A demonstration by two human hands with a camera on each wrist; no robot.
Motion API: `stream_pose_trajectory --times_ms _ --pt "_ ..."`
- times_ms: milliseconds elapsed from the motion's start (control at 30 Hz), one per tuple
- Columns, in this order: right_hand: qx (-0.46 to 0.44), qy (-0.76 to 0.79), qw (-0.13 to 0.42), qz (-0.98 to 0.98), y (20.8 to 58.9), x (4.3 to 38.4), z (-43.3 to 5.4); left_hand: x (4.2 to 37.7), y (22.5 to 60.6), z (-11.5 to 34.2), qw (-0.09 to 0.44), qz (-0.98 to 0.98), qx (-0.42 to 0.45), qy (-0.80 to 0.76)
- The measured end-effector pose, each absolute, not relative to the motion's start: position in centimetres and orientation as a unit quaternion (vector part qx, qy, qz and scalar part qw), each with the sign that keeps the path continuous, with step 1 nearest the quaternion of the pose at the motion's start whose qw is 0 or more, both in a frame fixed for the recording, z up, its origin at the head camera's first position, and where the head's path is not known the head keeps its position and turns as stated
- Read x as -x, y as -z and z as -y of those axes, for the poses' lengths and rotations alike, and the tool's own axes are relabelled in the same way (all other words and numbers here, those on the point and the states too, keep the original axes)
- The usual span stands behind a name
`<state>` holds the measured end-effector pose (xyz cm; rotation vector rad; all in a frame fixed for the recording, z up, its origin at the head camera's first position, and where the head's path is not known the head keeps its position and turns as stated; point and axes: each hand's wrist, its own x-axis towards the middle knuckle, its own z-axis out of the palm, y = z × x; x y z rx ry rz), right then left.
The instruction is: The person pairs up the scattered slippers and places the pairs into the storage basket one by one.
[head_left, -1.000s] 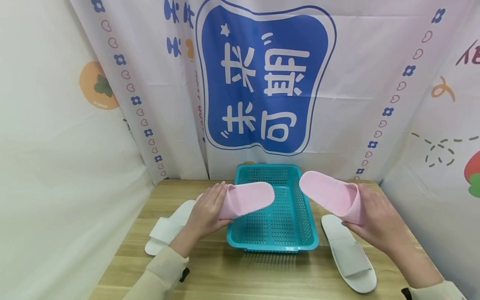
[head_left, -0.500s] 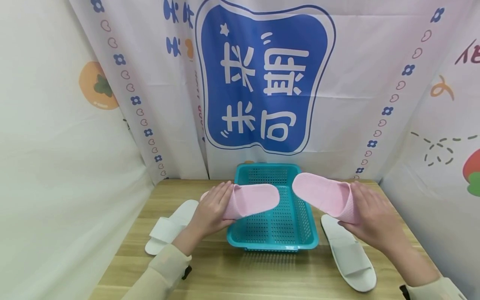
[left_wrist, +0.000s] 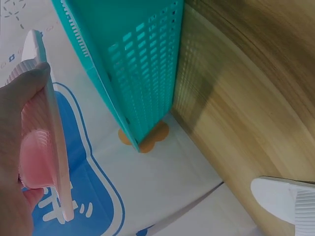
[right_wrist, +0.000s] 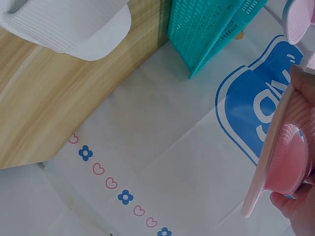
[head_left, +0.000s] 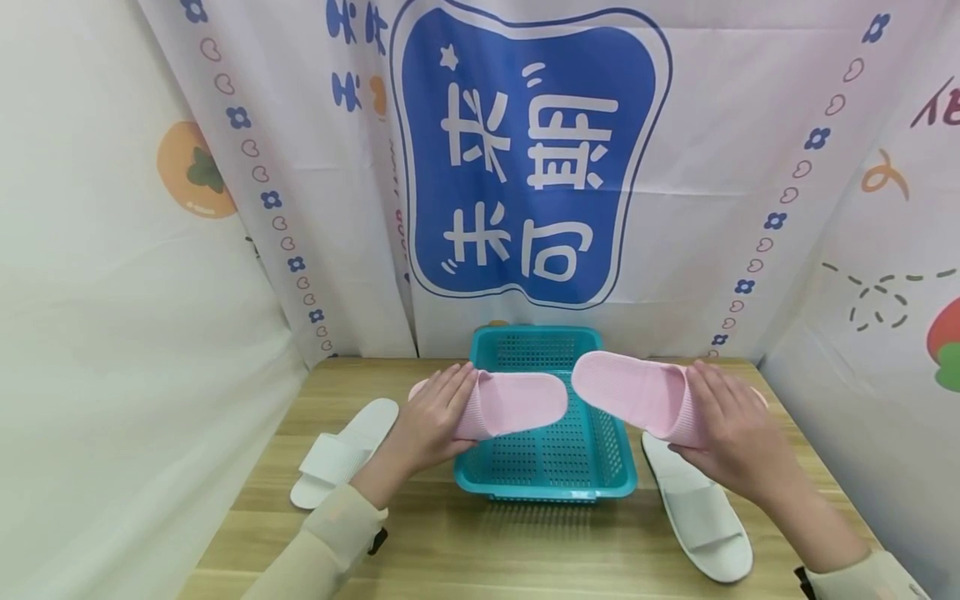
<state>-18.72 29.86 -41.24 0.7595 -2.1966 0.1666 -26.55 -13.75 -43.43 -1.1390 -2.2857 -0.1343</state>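
Note:
My left hand (head_left: 433,417) grips a pink slipper (head_left: 525,403) across its ribbed strap, its sole end pointing right. A second pink slipper (head_left: 626,392) is held by my right hand (head_left: 738,429), also at the strap, with its sole end pointing left. Both slippers are raised over the teal basket (head_left: 543,492), their ends close to each other. The left wrist view shows the thumb on the strap of the left pink slipper (left_wrist: 59,147). From the right wrist, fingers wrap the strap of the right pink slipper (right_wrist: 268,157).
On the wooden table (head_left: 525,558), one white slipper (head_left: 341,450) lies left of the basket and another white slipper (head_left: 701,517) lies to its right, partly under my right hand in view. A printed white curtain (head_left: 705,167) hangs behind, with cloth walls at both sides.
Both hands have moved inward with their pink slippers, the left one rightward and the right one leftward, narrowing the gap between the slipper ends. The basket and white slippers stay put.

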Motion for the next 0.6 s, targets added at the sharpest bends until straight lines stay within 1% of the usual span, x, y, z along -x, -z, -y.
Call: stream_pose_trajectory --times_ms 300,600 --pt "-0.315 -0.065 0.388 0.864 41.1 18.4 -29.2 26.6 43.3 13.2 0.282 0.851 0.441 0.05" --pt "-0.322 -0.058 0.365 0.872 41.1 18.3 -28.6 26.7 43.2 12.4 0.297 0.837 0.457 0.055"
